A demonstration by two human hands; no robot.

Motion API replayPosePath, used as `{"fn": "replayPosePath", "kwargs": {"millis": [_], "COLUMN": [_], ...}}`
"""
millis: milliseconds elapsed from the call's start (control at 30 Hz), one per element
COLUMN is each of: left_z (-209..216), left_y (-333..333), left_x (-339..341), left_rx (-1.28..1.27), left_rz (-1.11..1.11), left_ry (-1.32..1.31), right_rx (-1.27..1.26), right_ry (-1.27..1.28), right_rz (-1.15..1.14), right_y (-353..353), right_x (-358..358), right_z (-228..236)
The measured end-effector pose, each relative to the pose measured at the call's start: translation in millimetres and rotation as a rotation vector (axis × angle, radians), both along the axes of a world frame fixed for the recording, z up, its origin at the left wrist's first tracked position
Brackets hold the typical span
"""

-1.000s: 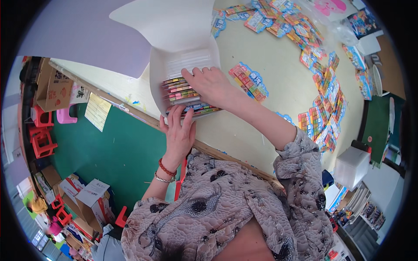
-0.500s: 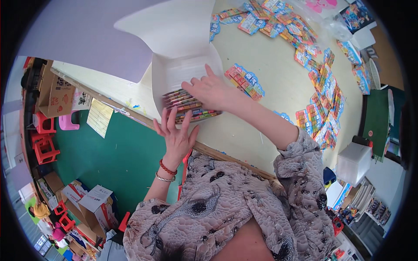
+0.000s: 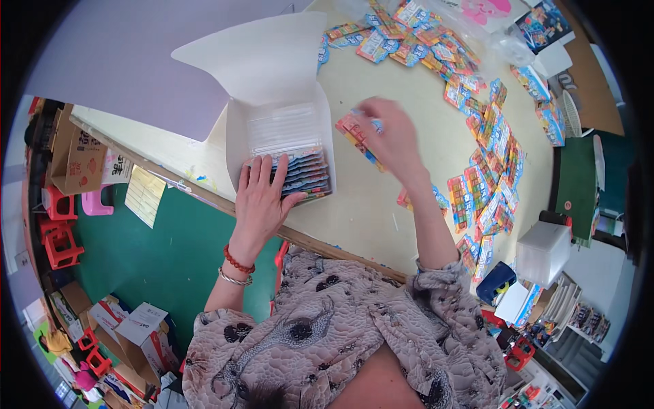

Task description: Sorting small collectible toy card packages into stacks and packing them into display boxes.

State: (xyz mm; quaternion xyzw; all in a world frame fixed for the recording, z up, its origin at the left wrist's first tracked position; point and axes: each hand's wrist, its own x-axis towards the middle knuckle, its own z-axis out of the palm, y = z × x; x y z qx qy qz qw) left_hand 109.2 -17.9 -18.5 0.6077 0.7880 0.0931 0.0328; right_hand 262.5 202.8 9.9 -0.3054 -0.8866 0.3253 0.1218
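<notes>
Now, left hand (image 3: 262, 198): spread loosely over packs (image 3: 304, 170) in white box (image 3: 279, 126)
Right hand (image 3: 394, 136): blurred over coloured pack (image 3: 353, 131); grip can't be told

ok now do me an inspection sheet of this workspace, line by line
Surface: pale tabletop
Job's things: open white box holding a row of colourful packets; single packet right of it, partly covered
Clutter: loose packets overlapping towards the right, clear plastic beyond
Hands: left hand laid over the row's left end; right hand blurred, at the single packet, grip unclear
Cables: nothing seen
Surroundings: green floor, red stools, cartons
</notes>
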Motion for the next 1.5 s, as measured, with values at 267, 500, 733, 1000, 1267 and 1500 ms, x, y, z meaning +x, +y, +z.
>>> {"fn": "replayPosePath", "kwargs": {"millis": [267, 500, 733, 1000, 1267, 1500], "left_z": [21, 16, 9, 34, 27, 14], "left_y": [11, 7, -2, -20, -1, 18], "left_x": [3, 0, 8, -4, -30, -75], "left_rx": [-0.037, -0.037, -0.064, 0.027, 0.157, 0.022], "left_rz": [-0.074, -0.061, -0.016, -0.023, 0.024, -0.101], "left_ry": [-0.219, -0.269, -0.113, -0.117, 0.019, -0.311], "right_rx": [0.183, -0.034, 0.471, 0.157, -0.189, -0.126], "right_ry": [-0.315, 0.062, 0.533, -0.045, -0.124, -0.249], "right_rz": [-0.272, -0.278, 0.306, 0.602, 0.579, 0.659], "right_y": [25, 34, -27, -34, -17, -2], "right_x": [33, 37, -51, -100, -87, -71], "right_z": [-86, -24, 55, -43, -33, -2]}}
